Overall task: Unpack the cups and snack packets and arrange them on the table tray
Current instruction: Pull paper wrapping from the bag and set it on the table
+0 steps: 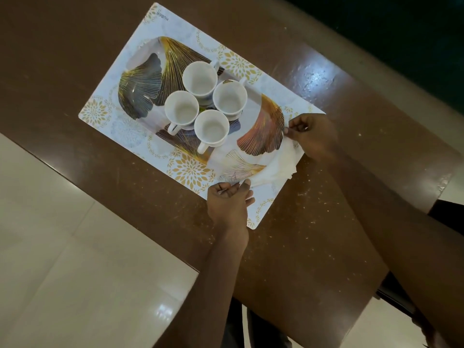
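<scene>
We record four white cups [199, 77] standing upright, clustered at the centre of the tray [140, 86]. The left hand [227, 204] grips the tray rim at 6 o'clock, and the right hand [312, 136] pinches it at 3 o'clock. White paper [276, 167] lies under the rim at 4 o'clock. The tray rests on a placemat [105, 114] on the brown table [326, 222].

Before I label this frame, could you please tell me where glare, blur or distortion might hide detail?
Head view: a bright glare patch sits on the glossy brown table top; the oval tray with gold leaf pattern shows iridescent sheen; the four white ceramic cups are fairly sharp; the right forearm is soft; the white rectangular placemat has edges that look straight; the top right corner is dark.
</scene>
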